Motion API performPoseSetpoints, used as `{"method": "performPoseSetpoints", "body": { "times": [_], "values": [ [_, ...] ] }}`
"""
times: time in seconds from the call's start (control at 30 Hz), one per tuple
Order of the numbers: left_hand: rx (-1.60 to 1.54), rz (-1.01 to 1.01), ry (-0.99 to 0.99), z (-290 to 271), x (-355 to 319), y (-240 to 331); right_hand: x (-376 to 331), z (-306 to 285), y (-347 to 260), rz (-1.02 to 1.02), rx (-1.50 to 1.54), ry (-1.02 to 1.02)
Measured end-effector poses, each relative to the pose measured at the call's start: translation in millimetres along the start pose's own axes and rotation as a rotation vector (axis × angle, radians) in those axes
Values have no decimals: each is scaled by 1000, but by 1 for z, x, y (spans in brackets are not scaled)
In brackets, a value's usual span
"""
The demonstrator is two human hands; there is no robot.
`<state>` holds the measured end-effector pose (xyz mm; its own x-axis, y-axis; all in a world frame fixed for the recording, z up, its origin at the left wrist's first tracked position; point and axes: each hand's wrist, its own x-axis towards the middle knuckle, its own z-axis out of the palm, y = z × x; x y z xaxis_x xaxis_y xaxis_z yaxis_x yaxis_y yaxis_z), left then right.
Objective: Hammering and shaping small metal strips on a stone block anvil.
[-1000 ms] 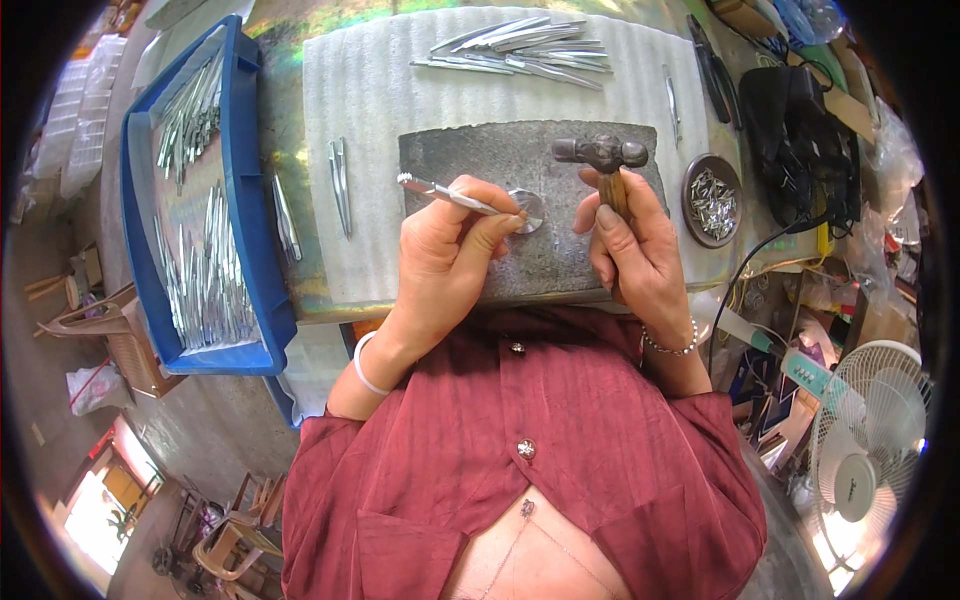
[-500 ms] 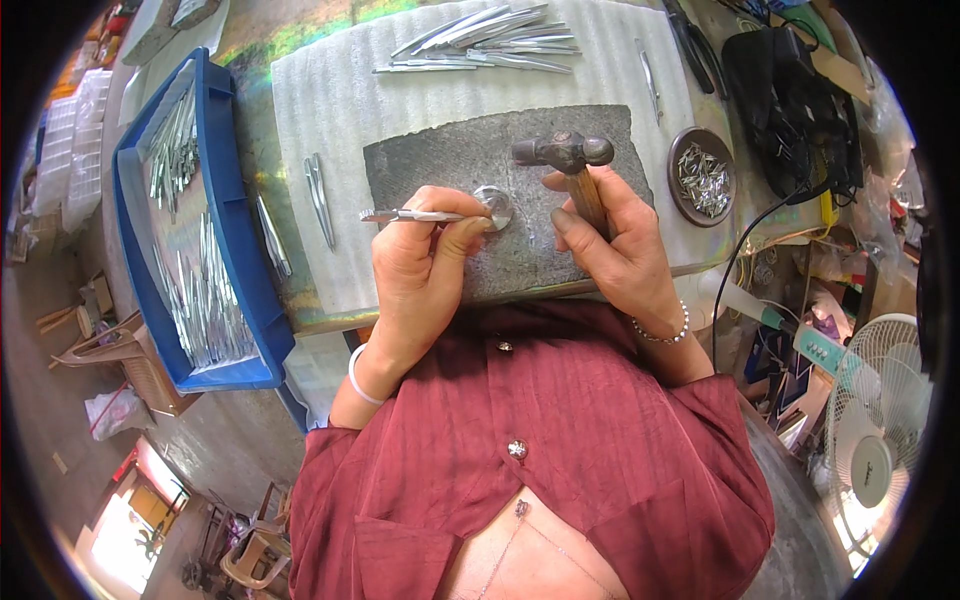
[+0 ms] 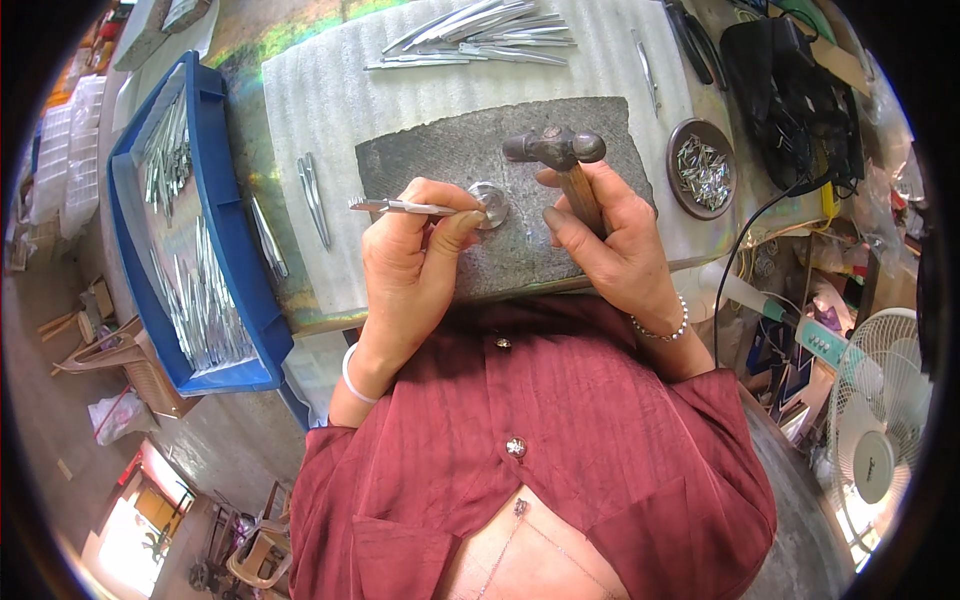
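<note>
My left hand (image 3: 405,255) pinches a slim silver metal tool (image 3: 398,207), held nearly level, its far end pointing left. The fingertips rest beside a round shiny metal block (image 3: 490,203), partly covered by them, on a dark stone slab (image 3: 420,150). My right hand (image 3: 625,235) is closed around the wooden handle of a ball-peen hammer (image 3: 555,148). Its dark head is raised above the slab, to the right of the round block and apart from it. Whether a small pin sits between the left fingertips cannot be made out.
A white foam sheet (image 3: 310,110) lies under the slab, with a pile of silver tools (image 3: 480,35) at the back. On the right stands a round dish (image 3: 674,160) of small metal pins. A blue tray (image 3: 268,340) with more tools stands left; a fan (image 3: 878,440) is at right.
The whole view has shifted slightly. The left hand and its tool have turned a little, and the hammer has moved slightly left with its head still raised.
</note>
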<state>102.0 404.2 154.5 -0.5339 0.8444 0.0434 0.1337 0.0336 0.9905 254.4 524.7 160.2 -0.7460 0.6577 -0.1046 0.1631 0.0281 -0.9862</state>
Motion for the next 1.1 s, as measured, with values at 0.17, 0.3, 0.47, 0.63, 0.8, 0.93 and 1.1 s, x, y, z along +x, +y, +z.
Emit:
{"method": "performPoseSetpoints", "body": {
  "times": [0.17, 0.3, 0.47, 0.63, 0.8, 0.93, 1.1],
  "values": [
    [-13, -14, 9, 0, 0, 1, 1, -1, 0, 2, -14, -4],
    [-4, -5, 19, 1, 0, -1, 2, 1, -1, -33, -51, 7],
    [46, 23, 32, 2, 0, -1, 1, 0, -2, -20, -86, -3],
    [99, 71, 26, 3, 0, 1, 1, -1, -3, -20, -92, -7],
    [476, 385, 28, 6, 0, 2, 1, 1, -3, 15, 45, -22],
    [657, 463, -31, 9, -2, 5, -5, 4, -35, -110, 152, -20],
    [675, 517, -104, 5, -3, -3, 14, 7, -65, -630, -218, -231]
  ]
}}
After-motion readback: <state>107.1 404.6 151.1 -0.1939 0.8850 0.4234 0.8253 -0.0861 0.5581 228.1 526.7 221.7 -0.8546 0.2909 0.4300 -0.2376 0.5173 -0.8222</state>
